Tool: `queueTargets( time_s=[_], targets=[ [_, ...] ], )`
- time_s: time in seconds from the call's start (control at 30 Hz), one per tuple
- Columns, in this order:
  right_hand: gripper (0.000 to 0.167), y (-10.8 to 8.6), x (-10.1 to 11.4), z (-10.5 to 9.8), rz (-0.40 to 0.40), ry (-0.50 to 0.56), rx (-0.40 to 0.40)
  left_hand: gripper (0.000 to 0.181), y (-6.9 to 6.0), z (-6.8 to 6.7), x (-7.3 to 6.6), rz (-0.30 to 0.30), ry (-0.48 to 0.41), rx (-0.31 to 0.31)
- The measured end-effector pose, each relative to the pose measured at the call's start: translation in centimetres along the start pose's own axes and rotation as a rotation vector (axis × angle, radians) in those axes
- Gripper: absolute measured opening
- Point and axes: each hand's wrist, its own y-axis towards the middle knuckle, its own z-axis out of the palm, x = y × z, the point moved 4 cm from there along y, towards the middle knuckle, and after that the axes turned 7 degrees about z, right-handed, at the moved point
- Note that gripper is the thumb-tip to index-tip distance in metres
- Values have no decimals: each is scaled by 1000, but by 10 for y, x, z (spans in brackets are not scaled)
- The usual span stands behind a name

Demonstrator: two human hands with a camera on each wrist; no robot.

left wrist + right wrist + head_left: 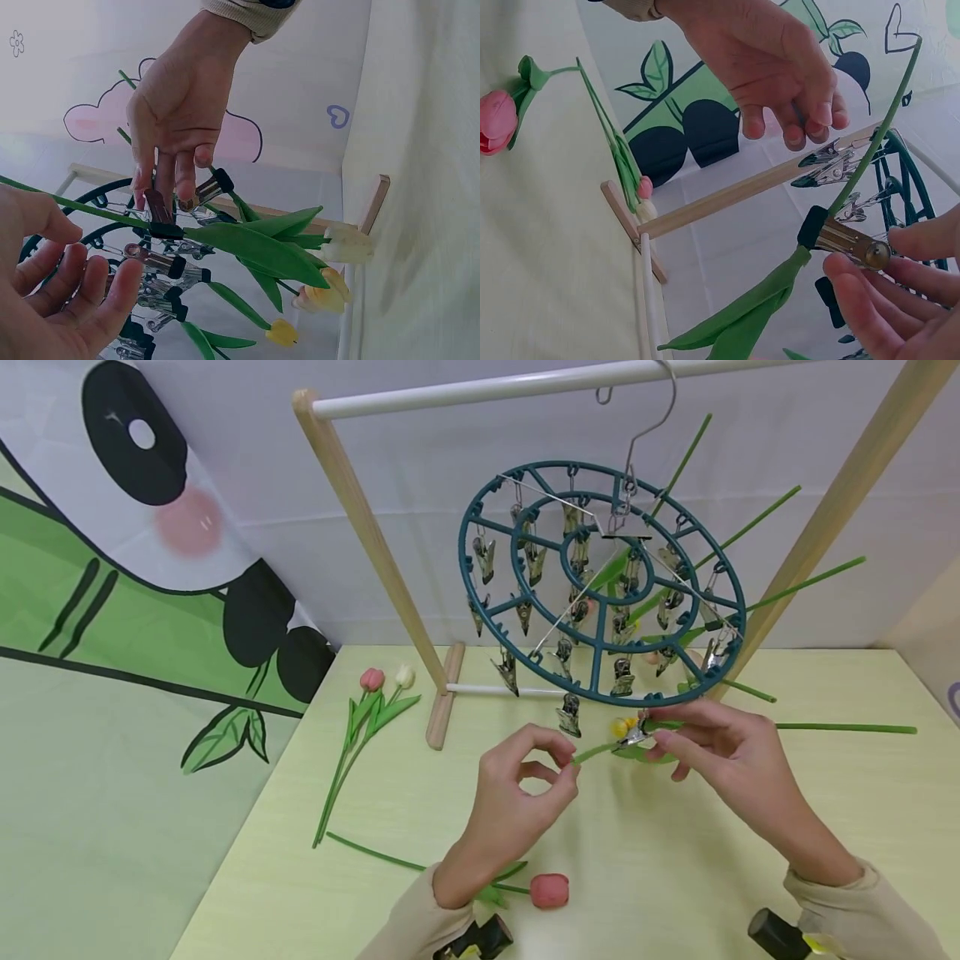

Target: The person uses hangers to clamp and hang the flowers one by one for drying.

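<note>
My right hand (712,760) pinches a metal clip (855,244) with dark tips. Held in its jaws is a green tulip stem (90,208), leaf (255,251) hanging below; that flower's colour is not plain. The clip is by the near rim of a round blue-green drying hanger (600,652). My left hand (517,806) hovers left of the clip, fingers loosely bent, beside the stem's free end. In the right wrist view that hand (772,71) stands apart from the stem. Yellow tulips (283,332) and pale ones hang head down from other clips.
The hanger's hook (652,427) hangs on a white rod (480,392) between wooden posts (367,535). On the table (262,893) lie a pink tulip (550,891) and, farther back, a pink and a white one (405,676). Several stems stick out to the right.
</note>
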Motion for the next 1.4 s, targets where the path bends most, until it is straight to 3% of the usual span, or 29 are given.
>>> queueTargets(
  time_s=[0.37,0.57,0.73,0.97,1.2,1.4],
  targets=[
    [20,-16,7,-4,-10,-50,-165,14,-12,-20,6,11,91,42],
    [20,-27,13,12,-5,-80,-94,15,-20,-32,12,-18,138,101],
    [32,-28,15,30,-8,-130,-75,19,-30,-42,18,-79,187,185],
    [55,-25,18,46,-47,-195,-88,24,-45,-53,28,-184,251,348],
    [84,-26,23,58,-105,-345,-41,26,-58,-66,36,-268,360,452],
    [88,-27,25,62,-135,-385,-54,24,-70,-77,45,-350,404,539]
  ],
)
